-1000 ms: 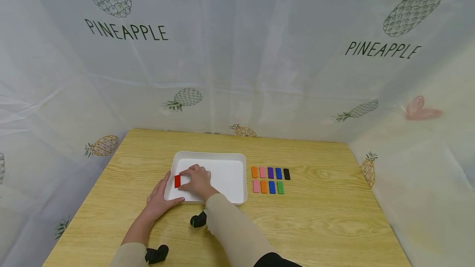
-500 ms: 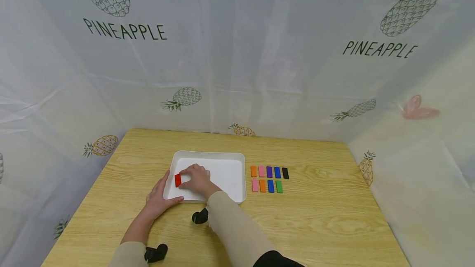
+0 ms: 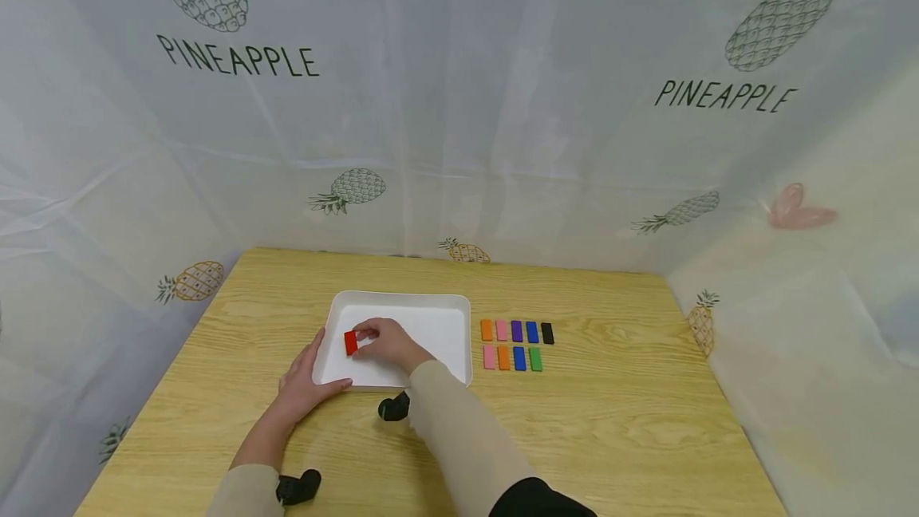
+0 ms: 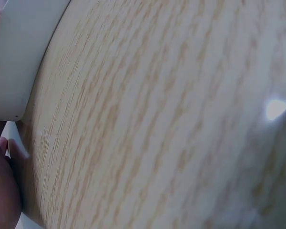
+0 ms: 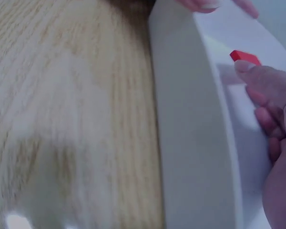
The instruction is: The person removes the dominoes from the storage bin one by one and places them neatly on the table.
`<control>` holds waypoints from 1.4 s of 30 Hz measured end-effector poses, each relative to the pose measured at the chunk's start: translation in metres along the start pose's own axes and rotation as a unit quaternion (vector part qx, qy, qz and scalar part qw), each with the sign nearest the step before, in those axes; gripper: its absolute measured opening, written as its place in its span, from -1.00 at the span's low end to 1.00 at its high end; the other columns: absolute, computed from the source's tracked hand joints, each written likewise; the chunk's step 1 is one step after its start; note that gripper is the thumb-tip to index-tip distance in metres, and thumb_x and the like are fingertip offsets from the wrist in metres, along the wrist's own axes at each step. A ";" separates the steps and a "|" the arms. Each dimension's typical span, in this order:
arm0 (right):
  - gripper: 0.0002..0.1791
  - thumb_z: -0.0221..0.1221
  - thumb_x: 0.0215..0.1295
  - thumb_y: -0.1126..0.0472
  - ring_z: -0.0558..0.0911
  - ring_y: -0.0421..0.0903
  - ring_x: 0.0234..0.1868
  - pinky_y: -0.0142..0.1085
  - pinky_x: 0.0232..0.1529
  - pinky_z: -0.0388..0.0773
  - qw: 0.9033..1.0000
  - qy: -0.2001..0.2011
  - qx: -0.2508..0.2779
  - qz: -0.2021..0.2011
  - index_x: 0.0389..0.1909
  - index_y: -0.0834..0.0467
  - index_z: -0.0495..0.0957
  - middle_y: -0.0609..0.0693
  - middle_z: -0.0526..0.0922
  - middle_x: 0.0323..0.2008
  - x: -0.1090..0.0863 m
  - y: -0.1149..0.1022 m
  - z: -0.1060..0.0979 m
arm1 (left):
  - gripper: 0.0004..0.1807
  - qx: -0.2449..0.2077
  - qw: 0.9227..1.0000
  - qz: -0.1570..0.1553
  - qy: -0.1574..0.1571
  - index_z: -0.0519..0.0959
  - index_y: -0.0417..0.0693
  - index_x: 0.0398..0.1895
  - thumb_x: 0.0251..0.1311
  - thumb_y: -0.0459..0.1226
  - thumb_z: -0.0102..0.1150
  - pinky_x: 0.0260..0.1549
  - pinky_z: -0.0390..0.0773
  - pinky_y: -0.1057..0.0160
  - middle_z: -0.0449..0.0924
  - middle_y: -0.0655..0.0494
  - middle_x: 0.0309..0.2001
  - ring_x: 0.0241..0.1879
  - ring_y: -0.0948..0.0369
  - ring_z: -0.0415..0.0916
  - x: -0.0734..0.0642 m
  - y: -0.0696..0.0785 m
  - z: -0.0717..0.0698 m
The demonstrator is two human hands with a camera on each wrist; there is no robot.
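Observation:
My right hand [image 3: 391,344] pinches a small red rectangular block [image 3: 351,343] between thumb and fingers, over the left part of a white tray [image 3: 445,341]. In the right wrist view the thumb lies along the red block [image 5: 245,57], and a shadow falls on the tray floor below it. At the tray's near left corner, my left hand [image 3: 305,385] touches the rim, fingers straight along the left side and thumb along the front edge. Only a part of the left hand [image 4: 2,191] shows in the left wrist view, beside the tray wall [image 4: 19,62].
Right of the tray, two rows of flat coloured blocks lie on the wooden table [image 3: 610,389]; among them are a black block [image 3: 548,333], a green block [image 3: 535,359] and a purple block [image 3: 517,331]. A pineapple-printed curtain [image 3: 459,118] hangs behind and at the sides.
The right hand has moved slightly to the right within the tray, carrying the red block away from the left wall; the block is now more tilted. The left hand keeps its place on the tray.

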State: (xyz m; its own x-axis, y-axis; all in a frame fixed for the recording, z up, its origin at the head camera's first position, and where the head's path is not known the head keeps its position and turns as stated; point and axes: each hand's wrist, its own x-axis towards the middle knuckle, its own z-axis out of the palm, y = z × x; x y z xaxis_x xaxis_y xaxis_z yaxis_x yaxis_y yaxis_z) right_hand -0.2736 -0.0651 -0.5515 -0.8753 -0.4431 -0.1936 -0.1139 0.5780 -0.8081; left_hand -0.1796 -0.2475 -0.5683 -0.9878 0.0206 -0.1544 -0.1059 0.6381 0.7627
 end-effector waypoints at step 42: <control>-0.52 0.34 0.13 0.43 0.67 -0.07 -0.31 -0.24 -0.17 0.62 0.982 0.001 0.187 0.010 0.11 0.16 0.56 0.07 0.72 -0.35 -0.069 0.022 -0.082 | 0.27 0.014 1.000 0.018 0.005 -0.29 0.00 0.57 0.01 0.07 0.41 0.19 -0.22 -0.41 -0.20 -0.40 0.47 0.42 -0.34 -0.26 -0.006 0.004 0.001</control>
State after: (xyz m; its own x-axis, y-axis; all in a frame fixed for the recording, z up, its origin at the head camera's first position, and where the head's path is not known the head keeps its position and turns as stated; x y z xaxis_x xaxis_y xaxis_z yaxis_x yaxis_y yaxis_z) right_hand -0.2542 0.0344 -0.5108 -0.8762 -0.4335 -0.2104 0.0832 0.2941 -0.9521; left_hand -0.1744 -0.2441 -0.5647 -0.9920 0.0368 -0.1205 -0.0666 0.6584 0.7497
